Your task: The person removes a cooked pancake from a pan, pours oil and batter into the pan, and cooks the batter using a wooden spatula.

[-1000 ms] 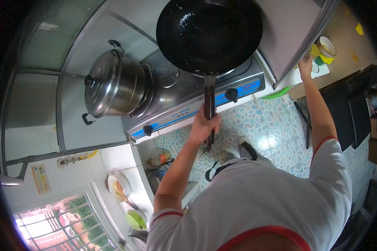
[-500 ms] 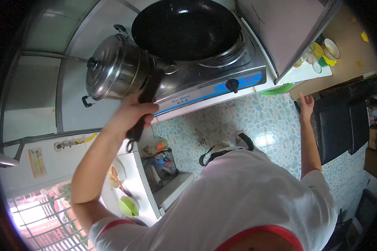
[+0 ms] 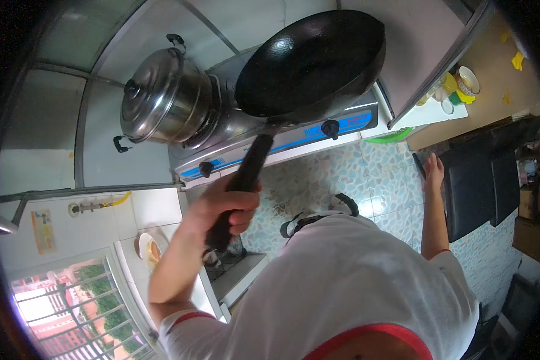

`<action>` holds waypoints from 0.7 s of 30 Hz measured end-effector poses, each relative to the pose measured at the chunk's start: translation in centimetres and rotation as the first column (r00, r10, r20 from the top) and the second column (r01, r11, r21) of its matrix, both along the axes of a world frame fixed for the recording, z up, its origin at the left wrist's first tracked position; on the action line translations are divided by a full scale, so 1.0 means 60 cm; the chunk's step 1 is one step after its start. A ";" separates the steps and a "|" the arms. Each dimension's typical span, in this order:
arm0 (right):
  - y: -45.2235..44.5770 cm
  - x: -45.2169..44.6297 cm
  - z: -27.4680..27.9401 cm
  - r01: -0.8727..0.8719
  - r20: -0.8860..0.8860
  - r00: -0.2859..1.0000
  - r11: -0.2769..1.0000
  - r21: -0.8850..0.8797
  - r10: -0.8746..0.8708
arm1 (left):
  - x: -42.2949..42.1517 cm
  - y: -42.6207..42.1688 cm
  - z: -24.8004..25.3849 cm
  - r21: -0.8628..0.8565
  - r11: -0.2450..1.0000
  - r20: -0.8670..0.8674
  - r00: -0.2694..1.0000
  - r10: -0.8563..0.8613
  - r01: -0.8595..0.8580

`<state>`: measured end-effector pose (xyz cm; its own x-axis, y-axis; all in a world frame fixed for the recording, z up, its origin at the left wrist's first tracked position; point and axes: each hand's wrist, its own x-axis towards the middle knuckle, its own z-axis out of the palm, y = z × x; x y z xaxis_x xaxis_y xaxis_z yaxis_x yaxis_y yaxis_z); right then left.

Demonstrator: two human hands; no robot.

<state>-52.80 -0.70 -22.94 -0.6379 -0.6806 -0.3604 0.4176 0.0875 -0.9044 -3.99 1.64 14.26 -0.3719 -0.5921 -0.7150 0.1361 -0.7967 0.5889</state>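
A black wok [image 3: 315, 63] with a long dark handle [image 3: 255, 159] stands toward 12 to 1 o'clock, over the right side of a two-knob stainless-steel gas stove [image 3: 237, 123]; it is tilted so that its hollow faces the viewer, its rounded outside shows along the lower right, and a bright glint sits on the dark inner wall. Whether its underside touches the burner cannot be told. At 10 o'clock, on the stove's left side, a stainless-steel pot [image 3: 192, 102] with black side grips wears its domed lid [image 3: 153, 93], which hides the contents. At 2 o'clock a small white bowl [image 3: 474, 84] sits beside yellow-lidded jars [image 3: 449, 83], its contents too small to make out; at 8 o'clock a white bowl [image 3: 142, 245] holds something tan. The left hand [image 3: 213, 204], just left of centre toward 8 o'clock, is wrapped around the wok handle, fingers curled under. The right hand [image 3: 435, 171], at 3 o'clock, hangs loosely open, fingers slightly bent, near a black padded chair [image 3: 471, 192].
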 end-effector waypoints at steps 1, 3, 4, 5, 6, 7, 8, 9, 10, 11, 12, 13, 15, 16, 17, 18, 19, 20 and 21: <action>0.001 0.004 0.009 0.035 0.000 0.999 0.999 0.026 -0.035 | -0.008 0.000 -0.021 -0.038 0.999 -0.032 0.999 0.010 -0.011; 0.011 0.018 0.024 0.101 0.002 0.995 0.991 0.083 -0.101 | -0.031 -0.001 -0.063 -0.107 0.994 -0.046 0.998 0.033 -0.038; 0.016 0.017 0.018 0.107 0.007 0.994 0.991 0.084 -0.108 | -0.045 -0.002 -0.089 -0.155 0.986 -0.051 0.997 0.053 -0.061; 0.021 0.014 0.004 0.112 0.011 0.993 0.990 0.084 -0.114 | -0.064 -0.004 -0.109 -0.228 0.971 -0.004 0.997 0.078 -0.077; 0.029 0.011 -0.011 0.119 0.016 0.993 0.989 0.086 -0.120 | -0.077 -0.010 -0.134 -0.291 0.955 0.013 0.998 0.067 -0.060; 0.038 0.003 -0.026 0.090 0.006 0.996 0.992 0.085 -0.090 | -0.091 -0.018 -0.152 -0.348 0.936 0.037 0.997 0.063 -0.046; 0.047 -0.004 -0.041 0.060 -0.005 0.998 0.995 0.084 -0.059 | -0.101 -0.026 -0.182 -0.421 0.906 0.027 0.997 0.068 -0.050; 0.055 -0.008 -0.054 0.030 -0.015 0.999 0.996 0.083 -0.028 | -0.106 -0.035 -0.213 -0.495 0.869 0.117 0.991 0.066 0.000; 0.062 -0.006 -0.063 0.057 0.003 0.998 0.993 0.103 -0.058 | -0.114 -0.044 -0.220 -0.530 0.847 0.179 0.982 0.066 0.040; 0.071 -0.009 -0.069 0.052 0.008 0.999 0.994 0.097 -0.053 | -0.120 -0.052 -0.223 -0.560 0.824 0.243 0.968 0.068 0.082; 0.079 -0.006 -0.070 0.050 0.015 0.999 0.995 0.090 -0.051 | -0.121 -0.061 -0.224 -0.571 0.815 0.270 0.960 0.072 0.099; 0.089 -0.005 -0.073 0.048 0.022 0.999 0.995 0.086 -0.050 | -0.123 -0.068 -0.224 -0.580 0.806 0.296 0.952 0.075 0.117; 0.105 -0.007 -0.096 0.065 0.049 0.996 0.986 0.156 -0.073 | -0.127 -0.073 -0.226 -0.582 0.806 0.310 0.946 0.098 0.107; 0.112 -0.010 -0.111 0.064 0.078 0.994 0.981 0.185 -0.080 | -0.129 -0.073 -0.226 -0.576 0.814 0.297 0.947 0.121 0.077; 0.118 -0.013 -0.125 0.063 0.106 0.991 0.975 0.213 -0.087 | -0.132 -0.075 -0.227 -0.570 0.821 0.284 0.948 0.144 0.046; 0.124 -0.020 -0.143 -0.005 0.094 0.995 0.976 0.218 -0.016 | -0.134 -0.076 -0.228 -0.570 0.822 0.251 0.956 0.153 0.018; 0.126 -0.016 -0.154 -0.007 0.107 0.994 0.975 0.222 -0.017 | -0.138 -0.077 -0.229 -0.569 0.822 0.218 0.962 0.163 -0.011; 0.127 -0.013 -0.165 -0.009 0.118 0.993 0.974 0.227 -0.019 | -0.144 -0.077 -0.232 -0.566 0.823 0.182 0.968 0.173 -0.040; 0.130 -0.011 -0.169 -0.012 0.128 0.992 0.972 0.233 -0.019 | -0.151 -0.076 -0.236 -0.551 0.832 0.173 0.968 0.183 -0.059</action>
